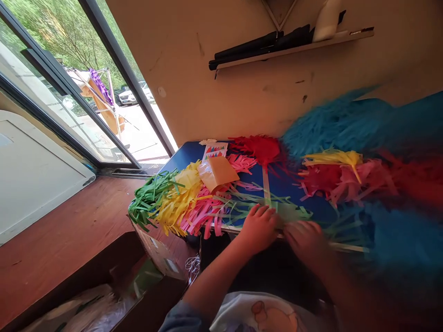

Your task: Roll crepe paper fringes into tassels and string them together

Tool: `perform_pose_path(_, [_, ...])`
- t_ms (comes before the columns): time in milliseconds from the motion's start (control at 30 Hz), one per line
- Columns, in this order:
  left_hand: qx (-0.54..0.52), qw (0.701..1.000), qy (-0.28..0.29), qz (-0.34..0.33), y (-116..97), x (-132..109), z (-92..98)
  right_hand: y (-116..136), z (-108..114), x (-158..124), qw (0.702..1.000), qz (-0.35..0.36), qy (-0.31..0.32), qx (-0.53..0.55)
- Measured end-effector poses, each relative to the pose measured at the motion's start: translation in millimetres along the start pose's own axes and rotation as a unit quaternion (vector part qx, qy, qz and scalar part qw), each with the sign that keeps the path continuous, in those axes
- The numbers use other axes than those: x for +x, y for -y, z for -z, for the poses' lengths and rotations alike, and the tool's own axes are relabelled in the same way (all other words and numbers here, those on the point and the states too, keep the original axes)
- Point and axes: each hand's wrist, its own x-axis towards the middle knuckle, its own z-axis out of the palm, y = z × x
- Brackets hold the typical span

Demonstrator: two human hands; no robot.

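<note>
My left hand (259,227) is at the table's near edge, its fingers curled over the edge of a pale green fringed tissue paper (289,213). Close beside it, my right hand (306,237) bends its fingers onto the same sheet; it looks slightly blurred. The cut strips of the green paper fan out to both sides on the blue table (254,177). Just left of my hands lie pink fringed tissue (204,214), yellow fringed tissue (178,203) and dark green fringed tissue (150,196). My fingertips are partly hidden.
A brown paper packet (223,173) rests on the fringes. Red tissue (261,147) and a blue tissue pile (332,122) lie toward the wall. An open cardboard box (117,249) stands on the floor at lower left. A shelf (294,50) juts from the wall.
</note>
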Motion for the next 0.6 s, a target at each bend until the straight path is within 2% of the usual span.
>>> perform_pose_path(100, [0.086, 0.993, 0.078, -0.015, 2, 18, 3.1, 11, 9, -2, 0.998, -0.025, -0.039, -0.04])
perform_pose_path(200, [0.097, 0.992, 0.08, -0.003, 9, 27, 18.1, 36, 11, -8, 0.996, -0.045, -0.071, -0.035])
perform_pose_path(233, [0.1, 0.992, 0.079, 0.002, 10, 27, 23.1, 46, 8, -8, 0.998, -0.035, -0.058, -0.011])
perform_pose_path(300, [0.103, 0.991, 0.081, 0.007, 11, 27, 31.0, 63, -2, -2, 0.999, -0.03, 0.018, 0.033])
perform_pose_path(367, [0.106, 0.991, 0.087, 0.009, 11, 27, 35.8, 71, -15, 13, 0.992, -0.065, 0.099, 0.035])
perform_pose_path(433, [0.108, 0.99, 0.091, 0.013, 12, 26, 38.3, 69, -25, 31, 0.983, -0.115, 0.145, 0.008])
perform_pose_path(500, [0.111, 0.989, 0.093, 0.02, 13, 25, 39.4, 56, -29, 43, 0.978, -0.146, 0.151, -0.008])
perform_pose_path(600, [0.114, 0.988, 0.098, 0.031, 12, 20, 38.4, 23, -22, 35, 0.965, -0.21, 0.143, -0.056])
